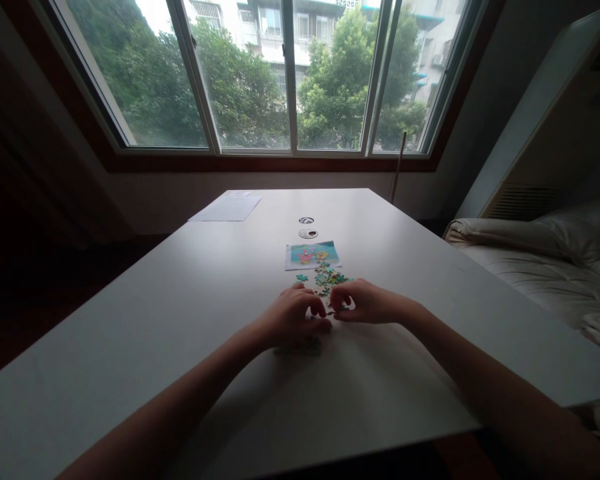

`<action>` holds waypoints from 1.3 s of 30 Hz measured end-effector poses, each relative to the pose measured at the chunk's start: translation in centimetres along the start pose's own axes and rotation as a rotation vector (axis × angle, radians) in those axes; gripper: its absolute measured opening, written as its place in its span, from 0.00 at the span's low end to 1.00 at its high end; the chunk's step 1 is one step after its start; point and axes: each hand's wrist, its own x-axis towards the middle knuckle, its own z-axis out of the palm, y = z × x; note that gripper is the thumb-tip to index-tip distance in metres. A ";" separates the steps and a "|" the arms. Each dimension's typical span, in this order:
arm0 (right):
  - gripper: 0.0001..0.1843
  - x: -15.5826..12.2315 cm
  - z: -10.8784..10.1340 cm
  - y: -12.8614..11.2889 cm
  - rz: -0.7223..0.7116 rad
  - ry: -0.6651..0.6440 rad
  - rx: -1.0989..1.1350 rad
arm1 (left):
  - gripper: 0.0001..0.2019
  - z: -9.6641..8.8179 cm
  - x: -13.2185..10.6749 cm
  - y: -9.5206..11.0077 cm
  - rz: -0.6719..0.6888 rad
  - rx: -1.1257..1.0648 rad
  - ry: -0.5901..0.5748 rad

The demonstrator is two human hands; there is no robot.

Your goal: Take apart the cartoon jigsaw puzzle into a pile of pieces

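Note:
A small dark puzzle piece (330,313) shows between the fingertips of both hands, low over the table. My right hand (363,301) pinches it between thumb and finger. From the other side, the curled fingers of my left hand (297,315) close in on the same piece. Under my left hand lies a partly joined puzzle (300,348), mostly covered by the palm and in shadow. A heap of loose green and yellow puzzle pieces (330,276) is spread just beyond my hands. One teal puzzle piece (301,277) lies apart, left of the heap.
Behind the pieces lies a colourful picture sheet (313,255). Two round discs, a nearer one (309,234) and a farther one (306,220), come after it. White paper (225,207) lies at the white table's (145,313) far left corner. A padded seat (525,267) stands right.

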 end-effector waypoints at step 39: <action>0.08 -0.1 2.0 -0.1 -0.081 0.207 -0.248 | 0.31 -3.9 -1.3 -2.7 -0.301 0.131 -0.311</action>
